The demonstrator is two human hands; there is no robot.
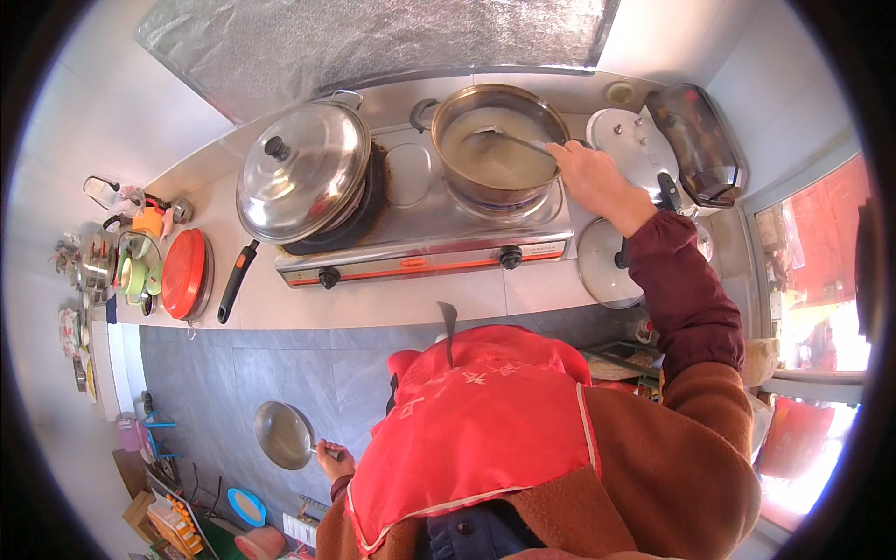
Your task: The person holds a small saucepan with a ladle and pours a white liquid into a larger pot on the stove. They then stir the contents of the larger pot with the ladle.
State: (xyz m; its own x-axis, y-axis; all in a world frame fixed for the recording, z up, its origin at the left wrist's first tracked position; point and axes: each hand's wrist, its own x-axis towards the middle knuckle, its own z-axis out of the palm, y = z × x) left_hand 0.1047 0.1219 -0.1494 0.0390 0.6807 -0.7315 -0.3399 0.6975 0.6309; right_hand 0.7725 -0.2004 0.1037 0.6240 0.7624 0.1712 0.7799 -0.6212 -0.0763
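My right hand (595,180) grips the handle of a metal spoon or ladle (521,140). Its bowl end dips into cloudy, pale liquid in a steel pot (451,164) on the right burner of a gas stove (420,238). A bluish flame shows faintly under that pot. Low beside my body, my left hand (332,460) holds a metal scoop or small pan (283,434) by its short handle, over the floor. No contents can be made out in it. On the left burner sits a wide pan under a domed steel lid (308,168), its black handle (238,280) pointing towards me.
Right of the stove lie a pressure-cooker lid (630,143), a glass lid (605,259) and a dark translucent container (696,143). A red round lid or pan (185,273) and green cups (133,276) stand on the counter's left. Foil sheeting (392,42) covers the wall behind.
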